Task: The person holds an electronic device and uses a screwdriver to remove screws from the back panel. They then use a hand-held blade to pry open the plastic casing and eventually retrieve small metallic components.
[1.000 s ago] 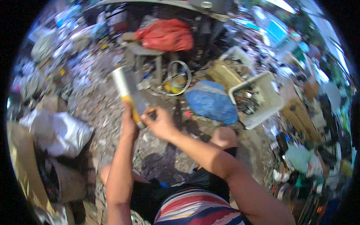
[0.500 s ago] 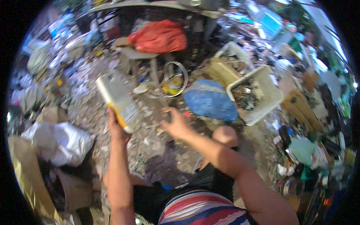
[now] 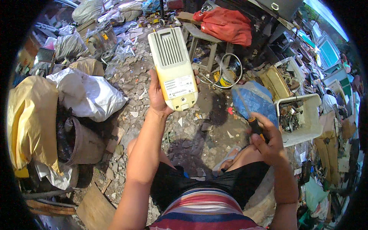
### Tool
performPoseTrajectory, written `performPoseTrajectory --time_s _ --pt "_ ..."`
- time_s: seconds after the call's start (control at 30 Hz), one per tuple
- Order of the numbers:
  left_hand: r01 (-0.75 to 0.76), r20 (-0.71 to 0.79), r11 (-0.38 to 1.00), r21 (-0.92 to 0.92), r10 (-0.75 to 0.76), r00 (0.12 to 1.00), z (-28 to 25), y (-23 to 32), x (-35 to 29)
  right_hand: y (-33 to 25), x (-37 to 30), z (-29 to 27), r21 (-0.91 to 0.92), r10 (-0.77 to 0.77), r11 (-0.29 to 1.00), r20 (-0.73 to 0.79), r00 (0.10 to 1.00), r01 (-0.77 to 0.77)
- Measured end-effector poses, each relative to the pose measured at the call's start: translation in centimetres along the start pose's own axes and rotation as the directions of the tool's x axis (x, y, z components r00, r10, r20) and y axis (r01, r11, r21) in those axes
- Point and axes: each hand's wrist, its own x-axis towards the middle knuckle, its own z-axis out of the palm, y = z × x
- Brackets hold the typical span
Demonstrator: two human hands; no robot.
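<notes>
The left hand (image 3: 158, 94) wraps round the low end of a long cream plastic device with yellow sides and a ridged back (image 3: 177, 74). Its thumb presses one side and fingertips show at the other. The device is up in the air over the stony ground (image 3: 138, 124). The right hand (image 3: 271, 142) curls round the black-and-orange handle of a thin metal screwdriver (image 3: 252, 122), well apart from the device. The rod points up and away from that hand, but I can't quite tell where it ends. A crumpled blue plastic sack (image 3: 253, 99) lies just past the right hand. The device could slip and crack on the stones, because only one hand grips it, low down. The screwdriver could skid off the smooth plastic and poke the left hand's fingers, if pushed hard there.
</notes>
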Motion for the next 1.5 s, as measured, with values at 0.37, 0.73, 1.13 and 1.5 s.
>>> performPoseTrajectory --time_s 0.37,0.73,1.13,1.5 --pt "0.105 -0.109 0.989 0.1 -0.094 0.99 0.8 -2.9 -0.4 0.9 12.7 7.7 0.019 -0.104 0.994 -0.22 0.97 0.11" --pt "0.149 -0.168 0.954 0.261 -0.107 0.98 -0.4 -3.0 -0.9 3.2 14.9 8.3 0.376 -0.041 0.925 -0.071 0.997 0.065" --pt "0.19 -0.211 0.935 0.299 -0.13 0.969 -0.8 -3.9 -1.0 4.3 14.9 8.1 0.528 -0.039 0.848 -0.027 0.999 0.047" --pt "0.192 -0.213 0.925 0.327 -0.126 0.969 0.4 -4.2 -0.6 4.7 15.1 7.9 0.518 -0.062 0.853 -0.019 0.998 0.063"
